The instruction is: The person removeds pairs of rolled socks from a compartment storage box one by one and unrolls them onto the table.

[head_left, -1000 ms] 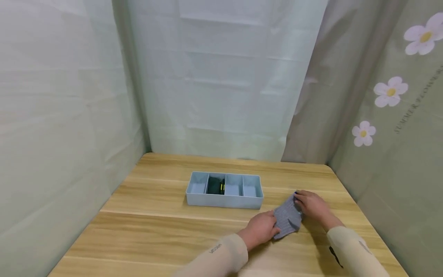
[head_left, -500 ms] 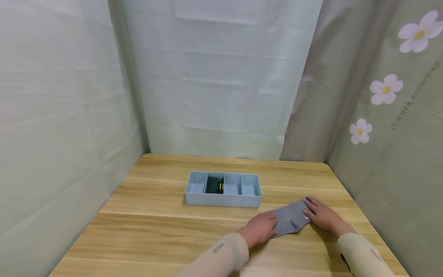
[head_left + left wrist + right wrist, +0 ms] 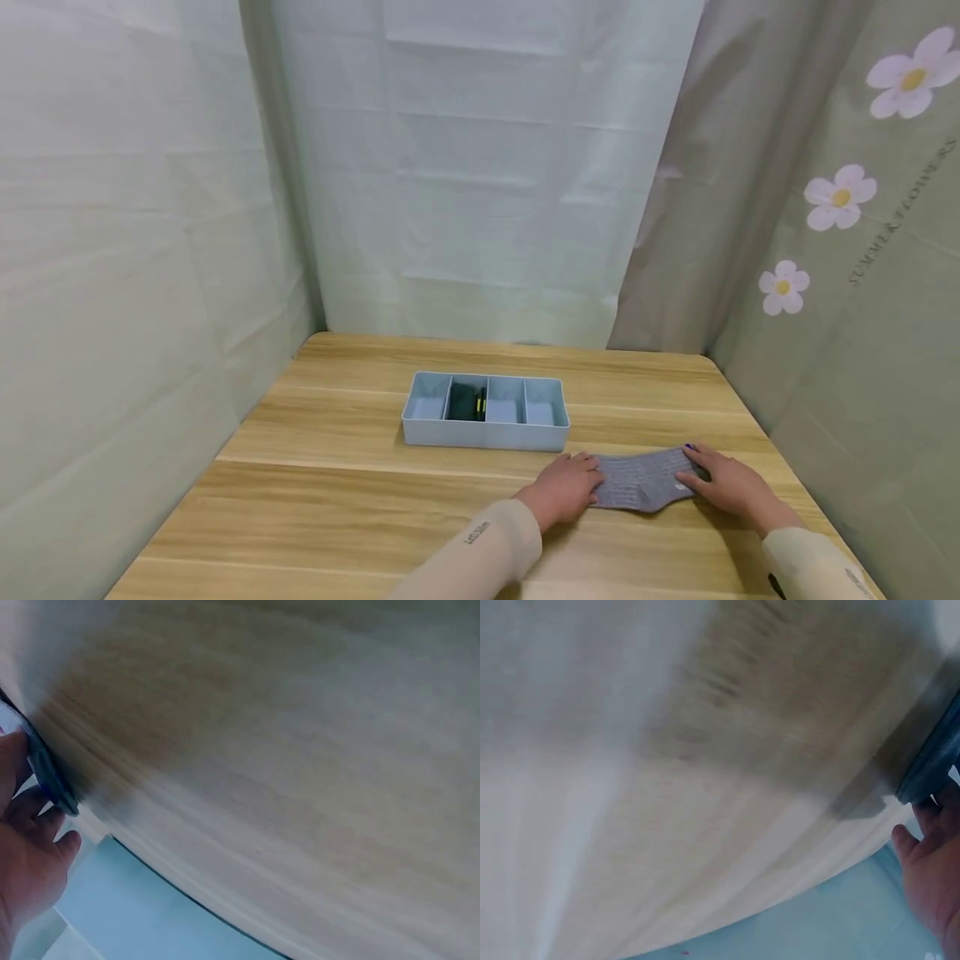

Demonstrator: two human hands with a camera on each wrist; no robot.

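Observation:
A grey ribbed sock (image 3: 641, 481) stretches sideways between my two hands, low over the wooden table, with a small pale mark near its right end. My left hand (image 3: 564, 485) holds the sock's left end, and its fingers cover that edge. At the other end, my right hand (image 3: 727, 483) grips the sock between thumb and fingers; a bit of blue shows by the fingertips. Only the sock's dark edge (image 3: 49, 776) appears beside the fingers in the left wrist view. The right wrist view likewise catches a dark edge of the sock (image 3: 930, 761) at the fingertips.
A light blue box (image 3: 483, 434) with several compartments stands behind the sock, left of centre. One compartment holds a dark green folded item (image 3: 462, 402) with yellow marks. Pale curtains (image 3: 480, 183) enclose the wooden table (image 3: 300, 500) at the back and sides.
My right hand has moved right and toward me with its end of the sock. The sock, bunched and slanted before, now lies longer and straighter. The left hand has barely moved.

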